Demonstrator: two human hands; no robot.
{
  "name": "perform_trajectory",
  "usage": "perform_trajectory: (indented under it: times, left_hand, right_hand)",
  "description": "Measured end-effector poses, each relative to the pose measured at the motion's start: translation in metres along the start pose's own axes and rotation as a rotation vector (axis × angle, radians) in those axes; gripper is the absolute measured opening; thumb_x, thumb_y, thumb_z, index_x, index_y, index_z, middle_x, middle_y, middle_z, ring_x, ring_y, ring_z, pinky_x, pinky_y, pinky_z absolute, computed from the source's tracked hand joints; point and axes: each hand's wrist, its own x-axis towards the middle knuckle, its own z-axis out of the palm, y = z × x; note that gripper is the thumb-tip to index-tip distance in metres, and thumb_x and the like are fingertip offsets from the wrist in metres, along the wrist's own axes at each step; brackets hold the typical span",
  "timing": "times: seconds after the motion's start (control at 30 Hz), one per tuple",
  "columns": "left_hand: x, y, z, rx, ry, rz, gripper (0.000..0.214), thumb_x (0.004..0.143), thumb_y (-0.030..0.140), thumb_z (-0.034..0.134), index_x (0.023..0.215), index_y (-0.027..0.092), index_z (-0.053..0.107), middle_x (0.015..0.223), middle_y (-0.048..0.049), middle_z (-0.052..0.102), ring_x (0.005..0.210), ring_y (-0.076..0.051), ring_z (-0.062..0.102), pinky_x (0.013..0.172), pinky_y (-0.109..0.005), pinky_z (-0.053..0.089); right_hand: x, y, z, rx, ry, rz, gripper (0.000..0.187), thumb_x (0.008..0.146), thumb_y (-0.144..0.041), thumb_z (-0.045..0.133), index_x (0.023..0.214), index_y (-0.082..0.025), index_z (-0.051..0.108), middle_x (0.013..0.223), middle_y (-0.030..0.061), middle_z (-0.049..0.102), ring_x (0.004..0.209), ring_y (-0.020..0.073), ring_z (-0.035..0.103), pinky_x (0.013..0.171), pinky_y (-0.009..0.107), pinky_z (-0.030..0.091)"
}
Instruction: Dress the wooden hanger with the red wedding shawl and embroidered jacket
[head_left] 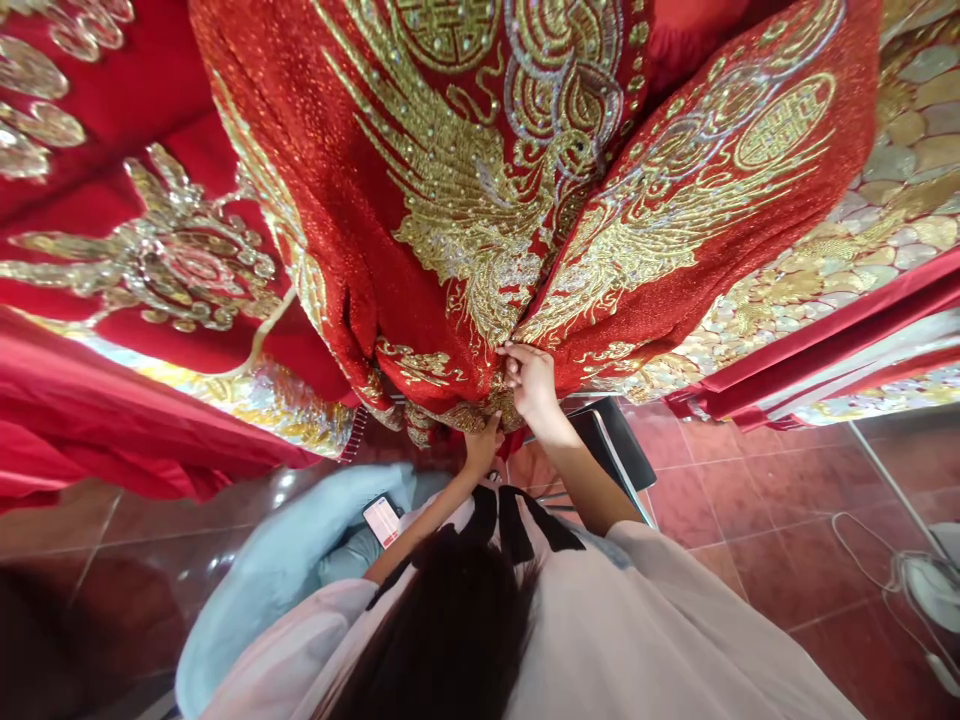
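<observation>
Garment (322,190) of glittering red cloth, spread directly ahead of both hands, with gold embroidery (480,200) of winged birds on either side of a front opening (551,270). At the lower end of that opening, right hand (531,380) raised, fingers curled and tips pinched together against the cloth; anything finer between the tips too small to tell. Just below and to the left, left hand (484,440) at the gold beaded hem (444,418), thumb against it; the other fingers partly hidden, so impossible to tell how far closed. To the left, more red fabric with a jewelled motif (199,265); to the right, a band of pale gold sequins (926,150). Below the left forearm, a phone (382,520), screen lit. Beside the right forearm, a black flat object (622,445) above reddish floor tiles (742,510). Farther right, a white cable (862,535).
</observation>
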Motion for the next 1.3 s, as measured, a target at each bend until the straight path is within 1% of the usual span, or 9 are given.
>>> perform_trajectory:
  times: [0.2,0.27,0.4,0.5,0.67,0.8,1.03,1.1,1.3]
  left_hand:
    - [0.000,-0.004,-0.001,0.016,-0.002,-0.012,0.030,0.088,0.036,0.058,0.107,0.012,0.059,0.110,-0.0093,0.061,0.101,-0.020,0.059,0.090,-0.042,0.049]
    - [-0.001,-0.005,-0.002,0.018,-0.004,-0.017,0.031,0.086,0.037,0.061,0.103,0.012,0.061,0.105,-0.0092,0.062,0.099,-0.020,0.060,0.089,-0.041,0.049]
    - [-0.002,-0.005,-0.002,0.011,-0.005,-0.026,0.031,0.072,0.039,0.072,0.086,0.013,0.063,0.088,-0.0088,0.066,0.096,-0.022,0.061,0.090,-0.039,0.049]
    - [-0.002,-0.006,-0.001,0.003,-0.010,-0.031,0.030,0.067,0.037,0.075,0.079,0.013,0.061,0.082,-0.0078,0.066,0.093,-0.022,0.061,0.089,-0.039,0.049]
    - [-0.001,-0.008,-0.003,-0.004,-0.015,-0.036,0.026,0.067,0.034,0.074,0.078,0.015,0.062,0.083,-0.0073,0.066,0.097,-0.022,0.061,0.091,-0.038,0.048]
    - [0.000,-0.009,-0.005,-0.004,-0.016,-0.040,0.022,0.066,0.031,0.075,0.079,0.016,0.063,0.084,-0.0065,0.066,0.099,-0.022,0.061,0.092,-0.038,0.048]
    - [-0.004,-0.005,-0.003,-0.004,-0.034,-0.082,0.018,0.065,0.025,0.073,0.063,0.016,0.058,0.067,-0.0040,0.062,0.082,-0.022,0.062,0.085,-0.038,0.050]
    - [-0.005,-0.002,-0.003,-0.005,-0.034,-0.091,0.019,0.066,0.025,0.072,0.060,0.017,0.055,0.065,-0.0039,0.061,0.083,-0.022,0.062,0.085,-0.038,0.050]
    - [-0.006,0.007,-0.005,-0.002,-0.053,-0.094,0.018,0.069,0.023,0.070,0.062,0.017,0.055,0.070,-0.0053,0.063,0.093,-0.023,0.062,0.088,-0.039,0.050]
  right_hand:
    - [-0.002,-0.025,0.010,0.012,-0.032,-0.088,0.012,0.069,-0.011,0.055,0.057,-0.014,0.056,0.041,-0.0091,0.035,0.037,0.0023,0.022,0.036,0.020,0.012]
    - [-0.001,-0.032,0.014,0.012,-0.042,-0.101,0.012,0.069,-0.009,0.053,0.059,-0.014,0.056,0.042,-0.0092,0.034,0.037,0.0024,0.022,0.036,0.020,0.013]
    - [0.001,-0.043,0.020,-0.016,-0.065,-0.121,0.015,0.073,-0.010,0.052,0.059,-0.014,0.056,0.042,-0.0098,0.032,0.036,0.0020,0.021,0.036,0.020,0.014]
    - [0.002,-0.049,0.023,-0.026,-0.079,-0.124,0.017,0.076,-0.013,0.052,0.059,-0.014,0.057,0.041,-0.0101,0.031,0.035,0.0019,0.020,0.037,0.020,0.014]
    - [0.004,-0.054,0.026,-0.022,-0.095,-0.125,0.016,0.075,-0.014,0.056,0.059,-0.014,0.057,0.042,-0.0107,0.031,0.035,0.0011,0.020,0.037,0.020,0.015]
    - [0.002,-0.057,0.027,-0.006,-0.103,-0.106,0.019,0.077,-0.009,0.050,0.059,-0.013,0.057,0.041,-0.0101,0.032,0.034,0.0010,0.020,0.036,0.019,0.013]
    - [0.001,-0.074,0.034,-0.083,-0.131,-0.240,0.015,0.078,-0.016,0.051,0.063,-0.016,0.054,0.044,-0.0092,0.034,0.035,0.0019,0.021,0.036,0.020,0.016]
    - [0.002,-0.081,0.037,-0.112,-0.147,-0.264,0.014,0.079,-0.018,0.053,0.066,-0.016,0.054,0.045,-0.0095,0.034,0.035,0.0019,0.021,0.037,0.020,0.017]
    - [0.000,-0.100,0.038,-0.182,-0.207,-0.257,0.015,0.081,-0.022,0.058,0.068,-0.015,0.056,0.045,-0.0100,0.034,0.036,0.0008,0.021,0.037,0.018,0.018]
